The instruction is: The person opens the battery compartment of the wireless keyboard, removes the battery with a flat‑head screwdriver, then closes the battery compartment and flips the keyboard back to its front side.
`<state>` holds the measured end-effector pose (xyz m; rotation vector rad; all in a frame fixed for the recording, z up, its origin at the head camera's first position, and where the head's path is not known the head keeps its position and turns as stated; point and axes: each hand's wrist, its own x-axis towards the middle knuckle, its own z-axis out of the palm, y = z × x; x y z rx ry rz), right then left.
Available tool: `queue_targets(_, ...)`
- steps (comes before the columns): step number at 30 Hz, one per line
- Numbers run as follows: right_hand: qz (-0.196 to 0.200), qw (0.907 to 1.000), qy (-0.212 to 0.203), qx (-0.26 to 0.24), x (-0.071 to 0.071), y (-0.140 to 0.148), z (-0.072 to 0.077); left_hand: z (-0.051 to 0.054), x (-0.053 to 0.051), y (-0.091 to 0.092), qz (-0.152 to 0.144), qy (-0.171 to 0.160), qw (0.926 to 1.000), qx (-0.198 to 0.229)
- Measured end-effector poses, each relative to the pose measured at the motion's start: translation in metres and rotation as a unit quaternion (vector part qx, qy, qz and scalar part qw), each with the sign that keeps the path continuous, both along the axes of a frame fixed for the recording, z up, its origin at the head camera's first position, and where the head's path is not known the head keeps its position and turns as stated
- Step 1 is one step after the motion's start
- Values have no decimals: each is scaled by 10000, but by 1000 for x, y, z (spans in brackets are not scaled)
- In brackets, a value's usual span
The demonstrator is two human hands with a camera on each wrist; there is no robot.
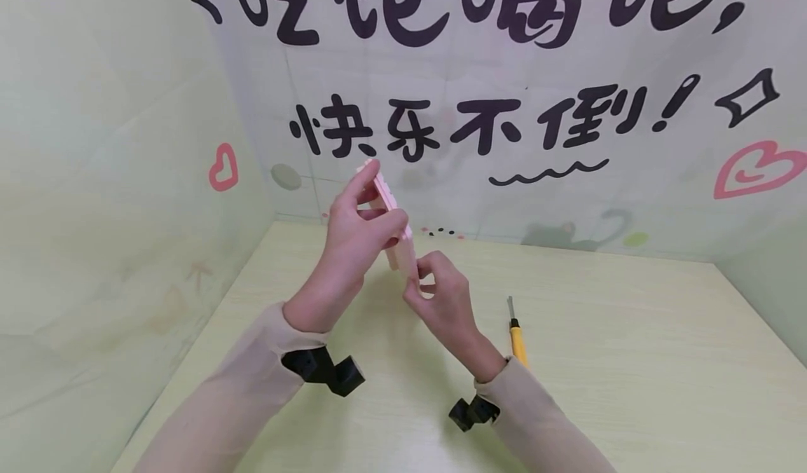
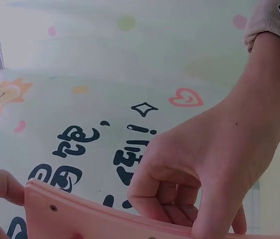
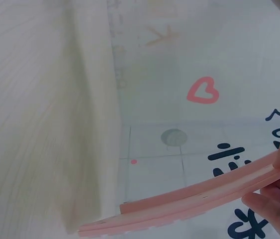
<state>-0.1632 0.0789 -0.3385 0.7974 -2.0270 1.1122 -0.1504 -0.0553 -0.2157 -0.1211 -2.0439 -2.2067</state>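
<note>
A long, thin pink keyboard is held tilted above the table, with key-like bumps along one face. Its back shows a small dark screw in the left wrist view. My left hand grips the upper part, thumb on one side and fingers on the other. At the lower end my right hand pinches the edge between thumb and curled fingers. The right wrist view shows the keyboard's long edge and the left hand's fingers around its far end.
A screwdriver with a yellow handle lies on the pale wooden table, right of the right hand and partly behind the sleeve. Behind the table stands a white sheet wall with black lettering, and another sheet wall rises at left.
</note>
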Motion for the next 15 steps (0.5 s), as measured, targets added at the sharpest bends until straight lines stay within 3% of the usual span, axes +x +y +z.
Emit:
queue_targets(9, -283, 9996, -50, -71, -1, -1, 2, -1, -1, 9, 134, 208, 9997, -54)
queue_targets(15, -359, 9988, -212, -251, -1, 1, 2, -2, -1, 15, 282, 388, 9976, -500)
